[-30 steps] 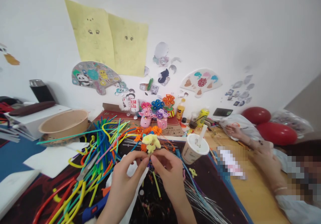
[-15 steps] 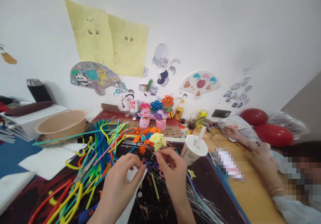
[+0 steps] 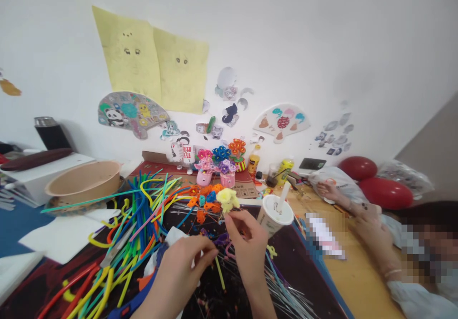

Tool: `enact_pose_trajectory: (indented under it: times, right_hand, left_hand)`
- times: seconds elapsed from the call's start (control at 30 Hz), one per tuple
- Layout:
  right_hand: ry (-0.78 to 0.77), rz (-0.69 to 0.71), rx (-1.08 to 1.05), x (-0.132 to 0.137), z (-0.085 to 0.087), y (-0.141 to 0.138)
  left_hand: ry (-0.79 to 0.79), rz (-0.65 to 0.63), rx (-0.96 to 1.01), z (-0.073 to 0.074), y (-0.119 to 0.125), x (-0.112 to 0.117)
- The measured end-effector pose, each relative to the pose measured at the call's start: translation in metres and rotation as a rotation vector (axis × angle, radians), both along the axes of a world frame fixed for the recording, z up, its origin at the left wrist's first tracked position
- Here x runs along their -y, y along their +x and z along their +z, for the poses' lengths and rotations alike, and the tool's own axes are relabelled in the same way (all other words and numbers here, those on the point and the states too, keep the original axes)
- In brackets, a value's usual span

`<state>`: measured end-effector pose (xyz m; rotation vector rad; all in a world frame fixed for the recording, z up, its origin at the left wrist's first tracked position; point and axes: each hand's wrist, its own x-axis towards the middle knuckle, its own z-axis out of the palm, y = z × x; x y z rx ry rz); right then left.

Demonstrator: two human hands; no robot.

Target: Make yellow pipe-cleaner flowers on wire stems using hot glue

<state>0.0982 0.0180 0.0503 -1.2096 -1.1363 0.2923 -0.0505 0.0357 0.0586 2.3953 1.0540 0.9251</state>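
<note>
My right hand (image 3: 248, 238) pinches a pale yellow pipe-cleaner flower (image 3: 227, 200) by its base, holding it upright. Lower and to the left, my left hand (image 3: 186, 266) is closed in a pinch, thumb against fingertips. Whatever is between those fingers, if anything, is too small to make out. Beyond the flower lies a cluster of orange pipe-cleaner flowers (image 3: 202, 216) with some blue among them. A blue and orange tool (image 3: 138, 302) is partly hidden under my left forearm. Purple pipe-cleaner pieces (image 3: 222, 239) lie between my hands.
Loose coloured pipe cleaners (image 3: 138, 209) and red-handled pliers (image 3: 80, 285) spread at left, near a beige basin (image 3: 84, 183). A lidded cup with a straw (image 3: 275, 214) stands close to my right hand. Pink potted flowers (image 3: 204, 176) stand behind. A co-worker's hands (image 3: 372, 233) are at right.
My left hand has moved right and slightly down, nearer my right hand. More of the blue and orange tool shows. My right hand keeps hold of the yellow flower. The view has shifted slightly.
</note>
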Motion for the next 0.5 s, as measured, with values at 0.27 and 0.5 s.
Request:
enact_pose_trajectory:
  times: [0.27, 0.5]
  right_hand:
    - [0.142, -0.08, 0.264, -0.008, -0.007, 0.012]
    - [0.114, -0.002, 0.236, 0.0, -0.004, -0.005]
  left_hand:
    - [0.164, 0.064, -0.103, -0.001, -0.003, -0.002]
    - [0.042, 0.195, 0.137, 0.0, 0.001, -0.007]
